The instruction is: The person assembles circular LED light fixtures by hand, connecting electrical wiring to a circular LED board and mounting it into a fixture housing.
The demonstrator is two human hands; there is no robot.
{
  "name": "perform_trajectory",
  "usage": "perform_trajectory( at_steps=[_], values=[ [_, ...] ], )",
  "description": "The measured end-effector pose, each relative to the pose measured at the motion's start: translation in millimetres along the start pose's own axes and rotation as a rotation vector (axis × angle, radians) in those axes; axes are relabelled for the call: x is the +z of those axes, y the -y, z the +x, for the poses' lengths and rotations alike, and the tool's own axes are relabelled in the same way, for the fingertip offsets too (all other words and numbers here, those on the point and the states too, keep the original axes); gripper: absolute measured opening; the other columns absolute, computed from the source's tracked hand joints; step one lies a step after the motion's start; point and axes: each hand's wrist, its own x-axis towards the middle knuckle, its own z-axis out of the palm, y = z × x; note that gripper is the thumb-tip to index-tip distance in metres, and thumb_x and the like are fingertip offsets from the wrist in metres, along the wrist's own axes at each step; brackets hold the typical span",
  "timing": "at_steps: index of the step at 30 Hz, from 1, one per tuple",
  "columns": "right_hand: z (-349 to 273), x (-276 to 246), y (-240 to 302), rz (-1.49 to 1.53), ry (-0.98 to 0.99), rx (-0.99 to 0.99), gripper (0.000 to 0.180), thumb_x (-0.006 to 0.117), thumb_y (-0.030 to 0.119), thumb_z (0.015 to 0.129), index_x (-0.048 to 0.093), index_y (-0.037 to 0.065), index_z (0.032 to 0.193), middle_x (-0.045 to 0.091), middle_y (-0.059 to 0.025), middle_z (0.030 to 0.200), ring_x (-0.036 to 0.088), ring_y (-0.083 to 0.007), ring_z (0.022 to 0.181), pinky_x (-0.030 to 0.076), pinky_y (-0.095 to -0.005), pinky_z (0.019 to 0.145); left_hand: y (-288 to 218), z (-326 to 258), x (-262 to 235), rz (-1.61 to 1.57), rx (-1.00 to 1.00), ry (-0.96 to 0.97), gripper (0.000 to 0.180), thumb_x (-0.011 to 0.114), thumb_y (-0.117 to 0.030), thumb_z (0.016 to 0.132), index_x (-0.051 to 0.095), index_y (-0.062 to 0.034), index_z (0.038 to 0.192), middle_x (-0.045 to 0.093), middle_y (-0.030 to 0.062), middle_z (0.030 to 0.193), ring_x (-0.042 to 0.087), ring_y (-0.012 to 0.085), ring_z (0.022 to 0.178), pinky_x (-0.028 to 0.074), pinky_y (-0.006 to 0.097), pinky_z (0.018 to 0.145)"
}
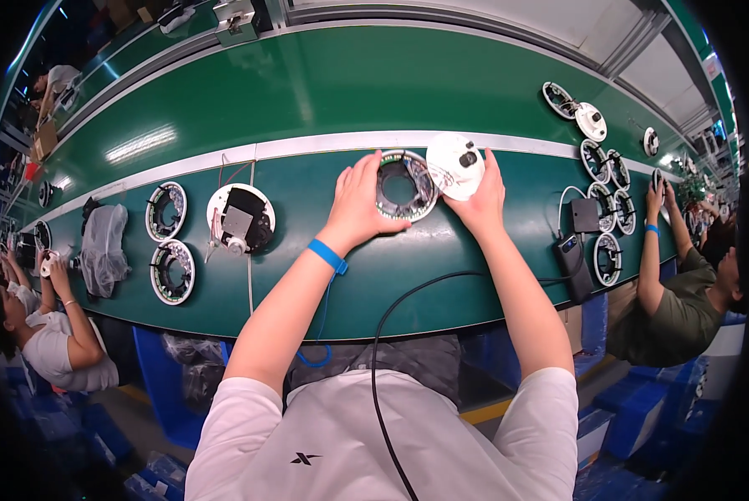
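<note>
Over the green bench, my left hand [356,199] grips a round ring housing [429,190] by its left rim, fingers on top and thumb below. The ring has a white edge, a circuit board inside and an open centre. My right hand [481,200] holds a white disc [451,154] with black round parts on its face. Ring and disc meet edge to edge, the disc overlapping the ring's right side; thin wires show near where they meet. A blue wrist strap [328,255] with a coiled cord is on my left wrist.
Left on the bench are two ring housings [172,272], a white disc with a black module [241,219] and a plastic bag [104,250]. Right are several more rings [607,259], a black power box [572,267] and a black cable [424,284]. Co-workers sit on both sides.
</note>
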Motion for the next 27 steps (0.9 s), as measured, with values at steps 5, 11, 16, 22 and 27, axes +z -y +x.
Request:
perform_trajectory(
  at_steps=[5,11,16,22,27],
  values=[
    [44.3,24.7,3.7,-0.106,-0.087,-0.056,0.116,0.095,0.039,0.065,0.033,-0.001,0.153,0.056,-0.0243,0.139,0.056,-0.0416,0.129,0.047,-0.0494,0.107,16.1,44.4,10.5,0.085,-0.065,-0.131,0.132,0.098,-0.045,0.054,0.031,0.0046,0.156,0.047,0.0235,0.15,0.044,0.0394,0.142,0.032,0.049,0.12],
    [91.3,45.0,35.8,-0.109,-0.084,0.037,0.106,0.091,0.039,0.068,0.038,0.0,0.152,0.058,-0.0241,0.134,0.058,-0.0431,0.125,0.048,-0.0514,0.105,36.1,81.2,-3.4,0.161,-0.11,-0.219,0.126,0.096,-0.047,0.058,0.033,0.0044,0.154,0.048,0.0223,0.149,0.046,0.0385,0.139,0.035,0.048,0.117],
    [123.0,48.7,32.8,-0.122,-0.104,0.051,0.103,0.09,0.04,0.07,0.04,0.002,0.151,0.06,-0.0236,0.13,0.06,-0.042,0.121,0.049,-0.052,0.102,44.9,117.1,6.4,0.188,-0.16,-0.332,0.105,0.087,-0.046,0.074,0.038,0.0027,0.153,0.051,0.022,0.148,0.05,0.0364,0.136,0.036,0.048,0.114],
    [141.9,64.4,48.9,-0.172,-0.117,0.07,0.105,0.091,0.048,0.07,0.04,0.003,0.151,0.062,-0.0187,0.124,0.062,-0.0374,0.114,0.051,-0.0495,0.095,47.3,117.7,-3.3,0.345,-0.293,-0.403,0.085,0.08,-0.036,0.082,0.042,0.003,0.148,0.052,0.0216,0.148,0.051,0.0388,0.133,0.041,0.051,0.108],
    [126.8,41.6,23.6,-0.184,-0.145,-0.012,0.107,0.092,0.045,0.071,0.038,0.002,0.152,0.06,-0.0216,0.134,0.059,-0.0397,0.123,0.05,-0.0493,0.101,13.6,64.5,18.5,0.212,-0.143,-0.436,0.077,0.076,-0.025,0.084,0.042,0.006,0.145,0.043,0.0299,0.15,0.046,0.0469,0.136,0.039,0.051,0.115]
  ],
)
